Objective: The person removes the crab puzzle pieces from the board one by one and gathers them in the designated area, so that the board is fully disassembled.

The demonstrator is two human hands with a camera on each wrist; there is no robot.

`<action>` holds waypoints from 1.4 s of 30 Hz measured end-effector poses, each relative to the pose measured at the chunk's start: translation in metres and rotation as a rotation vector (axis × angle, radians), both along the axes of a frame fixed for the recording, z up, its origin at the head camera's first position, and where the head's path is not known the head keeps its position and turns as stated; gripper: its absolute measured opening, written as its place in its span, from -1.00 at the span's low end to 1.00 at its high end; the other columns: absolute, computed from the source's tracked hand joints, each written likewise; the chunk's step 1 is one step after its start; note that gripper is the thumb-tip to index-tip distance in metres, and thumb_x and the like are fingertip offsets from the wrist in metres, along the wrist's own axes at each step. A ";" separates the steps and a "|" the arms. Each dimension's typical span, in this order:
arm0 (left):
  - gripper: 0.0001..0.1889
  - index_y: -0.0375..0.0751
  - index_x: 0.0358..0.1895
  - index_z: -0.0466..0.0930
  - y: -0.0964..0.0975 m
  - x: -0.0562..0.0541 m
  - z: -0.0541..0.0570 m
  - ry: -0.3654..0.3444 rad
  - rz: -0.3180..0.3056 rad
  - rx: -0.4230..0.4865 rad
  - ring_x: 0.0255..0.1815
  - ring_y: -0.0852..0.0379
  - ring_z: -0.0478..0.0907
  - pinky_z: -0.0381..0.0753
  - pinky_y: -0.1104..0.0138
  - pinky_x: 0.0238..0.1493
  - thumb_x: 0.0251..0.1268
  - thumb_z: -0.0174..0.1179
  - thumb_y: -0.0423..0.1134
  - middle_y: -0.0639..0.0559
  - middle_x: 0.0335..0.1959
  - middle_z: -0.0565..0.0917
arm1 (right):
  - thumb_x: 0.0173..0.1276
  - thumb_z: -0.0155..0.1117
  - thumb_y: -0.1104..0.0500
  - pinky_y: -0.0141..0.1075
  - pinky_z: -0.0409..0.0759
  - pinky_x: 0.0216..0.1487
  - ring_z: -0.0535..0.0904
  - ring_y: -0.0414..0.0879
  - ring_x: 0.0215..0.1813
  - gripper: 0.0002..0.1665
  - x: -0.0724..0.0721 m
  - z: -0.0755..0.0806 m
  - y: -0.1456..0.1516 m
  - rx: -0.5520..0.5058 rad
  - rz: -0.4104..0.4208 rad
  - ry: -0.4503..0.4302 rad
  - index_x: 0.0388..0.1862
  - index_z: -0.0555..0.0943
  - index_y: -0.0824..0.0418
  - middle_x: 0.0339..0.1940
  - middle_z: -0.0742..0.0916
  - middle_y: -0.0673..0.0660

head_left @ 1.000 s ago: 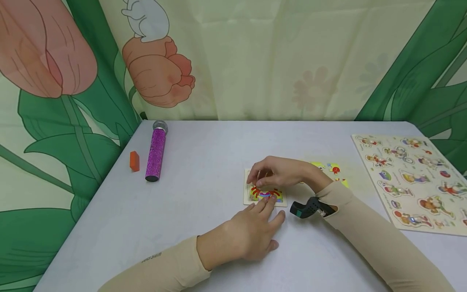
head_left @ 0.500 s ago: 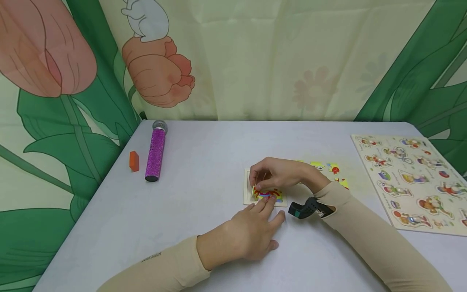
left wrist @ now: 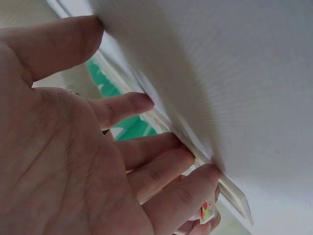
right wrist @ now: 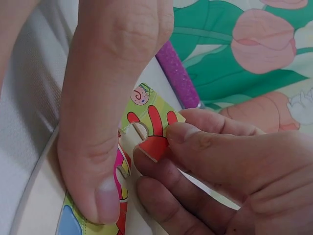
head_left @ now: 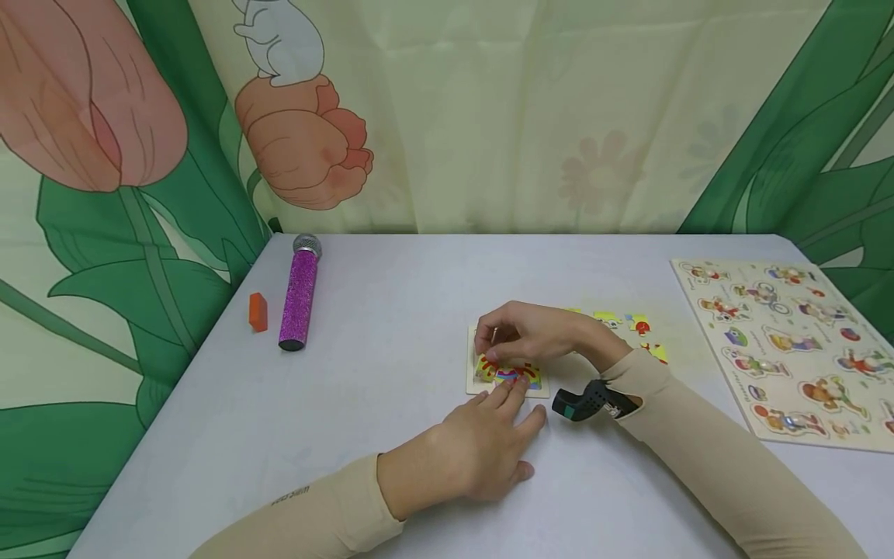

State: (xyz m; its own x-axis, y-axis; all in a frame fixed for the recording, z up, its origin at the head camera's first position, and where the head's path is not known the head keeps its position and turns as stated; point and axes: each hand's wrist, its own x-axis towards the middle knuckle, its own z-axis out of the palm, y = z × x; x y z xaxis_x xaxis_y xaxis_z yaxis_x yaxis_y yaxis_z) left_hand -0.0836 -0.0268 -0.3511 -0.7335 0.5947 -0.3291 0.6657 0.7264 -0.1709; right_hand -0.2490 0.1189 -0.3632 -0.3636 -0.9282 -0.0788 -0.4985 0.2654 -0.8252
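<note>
My right hand (head_left: pixel 534 330) pinches a jigsaw piece (right wrist: pixel 155 115) between thumb and fingers. The piece shows a snail and red crab legs, and it tilts up over the puzzle frame (head_left: pixel 472 369). Inside the pale wooden frame lie other crab pieces (head_left: pixel 527 374), yellow with red and purple. My left hand (head_left: pixel 464 454) rests its straight index and middle fingers on the near part of the puzzle. Its other fingers and thumb spread towards the white tabletop. In the left wrist view, a corner of the pinched piece shows beyond the left fingertips. The curved hands hide part of the puzzle.
Several loose yellow jigsaw pieces (head_left: pixel 639 323) lie right of the frame, partly behind my right forearm. A large board of figures (head_left: pixel 754 322) lies at the right. A purple glitter microphone (head_left: pixel 300 303) and an orange block (head_left: pixel 258 312) are at the left.
My right fingers shift slightly right with the pinched piece, then slightly back left. The piece now stands at a different tilt. My left hand stays in place on the puzzle.
</note>
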 end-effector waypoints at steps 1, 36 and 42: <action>-0.26 0.16 0.62 0.11 0.000 0.000 0.000 0.002 -0.002 -0.002 0.67 0.03 0.06 0.31 0.21 0.51 0.50 -0.02 0.33 -0.09 0.68 0.04 | 0.50 0.26 0.30 -0.25 0.64 0.00 0.70 -0.02 -0.15 -0.89 0.000 0.000 0.000 -0.001 -0.002 0.000 -0.13 0.68 0.12 -0.19 0.73 0.06; -0.23 0.14 0.62 0.10 0.000 -0.003 0.003 -0.005 -0.017 -0.007 0.66 0.01 0.07 0.38 0.13 0.46 0.48 0.01 0.33 -0.07 0.67 0.09 | 0.53 0.28 0.21 -0.31 0.63 -0.07 0.69 0.09 -0.11 -0.86 0.005 0.024 0.057 0.023 -0.182 0.067 -0.02 0.71 0.13 -0.13 0.76 0.04; -0.23 0.14 0.63 0.09 0.001 -0.003 0.003 -0.013 -0.010 -0.005 0.67 0.00 0.06 0.37 0.12 0.47 0.49 0.01 0.32 -0.08 0.67 0.08 | 0.54 0.27 0.21 -0.29 0.64 -0.07 0.70 0.07 -0.12 -0.82 0.005 0.023 0.070 0.025 -0.197 0.062 0.02 0.70 0.21 -0.11 0.77 0.04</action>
